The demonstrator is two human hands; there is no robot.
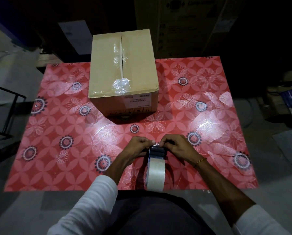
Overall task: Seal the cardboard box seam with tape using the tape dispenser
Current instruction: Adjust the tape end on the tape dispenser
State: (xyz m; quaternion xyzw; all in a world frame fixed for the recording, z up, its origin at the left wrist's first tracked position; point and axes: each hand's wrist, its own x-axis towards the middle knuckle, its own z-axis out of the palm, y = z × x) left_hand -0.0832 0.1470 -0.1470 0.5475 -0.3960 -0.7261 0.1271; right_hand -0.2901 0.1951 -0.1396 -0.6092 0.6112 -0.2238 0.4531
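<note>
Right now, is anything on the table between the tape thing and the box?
Nothing visible. Only bare red flowered tablecloth lies between the tape dispenser, held by the left hand and right hand, and the cardboard box.

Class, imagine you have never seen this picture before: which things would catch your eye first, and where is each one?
The bright red flowered table cover fills the middle of the view. A brown cardboard box stands at its far edge, shiny clear tape crumpled at the near end of its top seam. Close to the viewer, the left hand and right hand meet over a tape dispenser, fingers pinching at its front.
</note>
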